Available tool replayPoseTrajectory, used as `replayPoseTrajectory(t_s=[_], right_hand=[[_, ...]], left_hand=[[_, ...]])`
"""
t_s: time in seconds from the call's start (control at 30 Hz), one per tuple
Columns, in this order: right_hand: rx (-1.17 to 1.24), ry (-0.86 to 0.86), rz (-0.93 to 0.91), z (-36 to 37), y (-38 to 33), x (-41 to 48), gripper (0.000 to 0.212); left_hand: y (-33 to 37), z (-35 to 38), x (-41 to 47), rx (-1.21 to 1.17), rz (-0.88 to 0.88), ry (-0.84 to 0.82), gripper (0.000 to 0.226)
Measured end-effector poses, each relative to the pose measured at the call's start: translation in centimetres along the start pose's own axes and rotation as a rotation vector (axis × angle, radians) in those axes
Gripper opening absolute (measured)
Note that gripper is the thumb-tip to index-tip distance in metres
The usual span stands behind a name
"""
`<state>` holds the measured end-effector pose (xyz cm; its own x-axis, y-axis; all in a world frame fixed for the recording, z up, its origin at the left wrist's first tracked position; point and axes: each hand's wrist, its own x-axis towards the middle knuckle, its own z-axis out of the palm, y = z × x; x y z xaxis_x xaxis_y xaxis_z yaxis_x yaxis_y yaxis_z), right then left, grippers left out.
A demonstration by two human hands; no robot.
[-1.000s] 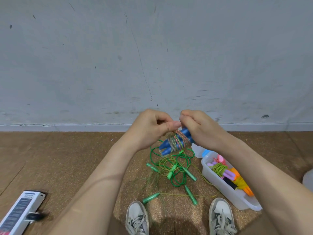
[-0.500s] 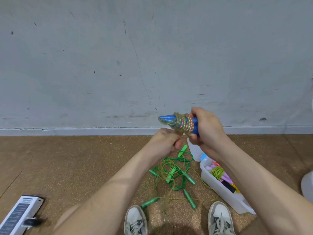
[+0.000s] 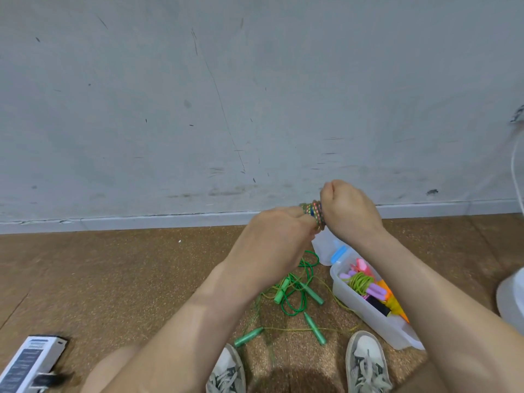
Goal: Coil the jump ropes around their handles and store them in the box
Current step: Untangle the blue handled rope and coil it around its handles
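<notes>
In the head view, the person is holding a coiled jump rope [image 3: 313, 214] up in front of the base of the grey wall [image 3: 198, 109], above the brown floor [image 3: 113, 279]. The right hand [image 3: 348, 214] is clenching round the rope's right end. The left hand [image 3: 272, 245] is curling its fingers onto the left end, though its fingertips are hiding behind the back of the hand. The multicoloured cord is sitting wound in tight turns between the two hands. Below them, loose green jump ropes [image 3: 295, 290] are lying tangled on the floor. Just to the right of these, a clear plastic box [image 3: 365, 313] is holding other wound ropes [image 3: 360, 280]. Two grey-white shoes [image 3: 226, 373] are showing at the near edge, and a white carton [image 3: 31, 361] is lying at the near left.
</notes>
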<state>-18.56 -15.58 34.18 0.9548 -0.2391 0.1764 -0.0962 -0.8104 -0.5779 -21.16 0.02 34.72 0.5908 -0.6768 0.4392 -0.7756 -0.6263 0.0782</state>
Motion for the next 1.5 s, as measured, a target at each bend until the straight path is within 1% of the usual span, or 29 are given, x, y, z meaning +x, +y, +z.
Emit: replayPoseTrajectory(t_s=[0.07, 0.13, 0.23, 0.33, 0.37, 0.43, 0.47, 0.53, 0.6, 0.67, 0.73, 0.8, 0.87, 0.9, 0.97, 1.0, 1.07, 1.1, 1.17, 1.23, 1.27, 1.3, 1.37, 1.43, 1.47, 1.5], right_hand=[[-0.064, -0.104, -0.088, -0.3, -0.2, -0.2, 0.029], [-0.136, -0.207, -0.188, -0.5, -0.5, -0.4, 0.03], [-0.086, -0.34, -0.28, -0.7, -1.0, -0.7, 0.037], [0.108, -0.43, -0.305, -1.5, -1.6, -0.9, 0.04], [0.18, -0.469, -0.296, -1.9, -1.7, -1.0, 0.041], [0.319, -0.552, -0.255, -2.5, -1.7, -1.4, 0.042], [0.396, -0.587, -0.227, -2.7, -1.6, -1.6, 0.042], [0.565, -0.606, -0.173, -2.8, -1.7, -1.9, 0.043], [0.749, -0.578, -0.097, -2.8, -1.7, -1.8, 0.042], [0.932, -0.546, 0.02, -2.8, -1.7, -1.8, 0.04], [1.092, -0.529, 0.132, -2.5, -1.7, -1.8, 0.039], [1.225, -0.517, 0.213, -1.9, -1.8, -1.9, 0.039], [1.297, -0.418, 0.336, -1.3, -2.1, -2.0, 0.034], [1.289, -0.328, 0.391, -0.9, -2.4, -2.1, 0.031], [1.188, -0.128, 0.425, -0.4, -2.8, -2.4, 0.03], [1.125, -0.037, 0.421, -0.2, -2.7, -2.2, 0.032], [1.007, 0.118, 0.411, 0.1, -2.1, -1.5, 0.034], [0.916, 0.191, 0.38, 0.1, -1.7, -1.1, 0.033], [0.646, 0.295, 0.263, 0.0, -1.2, -0.6, 0.032], [0.388, 0.317, 0.084, 0.4, -0.8, -0.9, 0.033], [0.297, 0.314, 0.002, 0.6, -0.7, -1.2, 0.032], [0.21, 0.295, -0.06, 0.7, -0.7, -1.5, 0.03], [0.067, 0.225, -0.112, 0.5, -1.0, -1.8, 0.028], [-0.014, 0.115, -0.126, 0.2, -1.1, -1.7, 0.028], [-0.052, 0.06, -0.137, -0.1, -1.2, -1.6, 0.029], [-0.089, 0.007, -0.162, -0.3, -1.2, -1.6, 0.031]], left_hand=[[-0.2, -0.2, 0.1, -0.025, 0.023, 0.048, 0.011], [-1.1, -0.6, 0.1, -0.078, -0.042, 0.07, 0.014], [-2.3, -1.0, -0.1, -0.277, -0.23, 0.066, 0.016], [-2.7, -1.4, 0.0, -0.604, -0.484, -0.028, 0.011], [-2.8, -1.5, 0.1, -0.717, -0.545, -0.058, 0.011], [-2.9, -1.7, 0.1, -0.918, -0.595, -0.116, 0.008], [-3.0, -1.6, 0.1, -1.009, -0.614, -0.148, 0.009], [-3.3, -1.3, 0.0, -1.201, -0.647, -0.176, 0.02], [-3.2, -0.7, 0.1, -1.335, -0.692, -0.139, 0.027], [-2.7, 0.2, 0.5, -1.411, -0.761, -0.067, 0.033], [-2.0, 0.9, 0.9, -1.451, -0.81, 0.01, 0.04], [-1.2, 1.3, 1.2, -1.474, -0.806, 0.085, 0.039], [-0.5, 1.8, 1.5, -1.408, -0.812, 0.143, 0.034], [-0.2, 2.0, 1.5, -1.3, -0.816, 0.16, 0.034], [0.1, 2.6, 1.4, -0.978, -0.788, 0.169, 0.035], [0.2, 2.9, 1.2, -0.821, -0.74, 0.157, 0.034], [0.7, 2.9, 0.8, -0.531, -0.549, 0.064, 0.025], [0.9, 2.8, 0.6, -0.392, -0.433, -0.018, 0.019], [1.6, 2.1, 0.5, -0.133, -0.274, -0.144, 0.012], [2.3, 0.9, 0.6, 0.153, -0.155, -0.225, 0.013], [2.5, 0.3, 0.5, 0.246, -0.103, -0.292, 0.02], [2.5, -0.1, 0.6, 0.304, -0.065, -0.302, 0.026], [2.0, -0.1, 0.6, 0.334, -0.021, -0.281, 0.029], [1.6, -0.2, 0.6, 0.341, -0.022, -0.286, 0.026], [1.7, -0.6, 0.7, 0.343, -0.033, -0.265, 0.023], [1.7, -1.1, 0.7, 0.341, -0.031, -0.2, 0.02]])
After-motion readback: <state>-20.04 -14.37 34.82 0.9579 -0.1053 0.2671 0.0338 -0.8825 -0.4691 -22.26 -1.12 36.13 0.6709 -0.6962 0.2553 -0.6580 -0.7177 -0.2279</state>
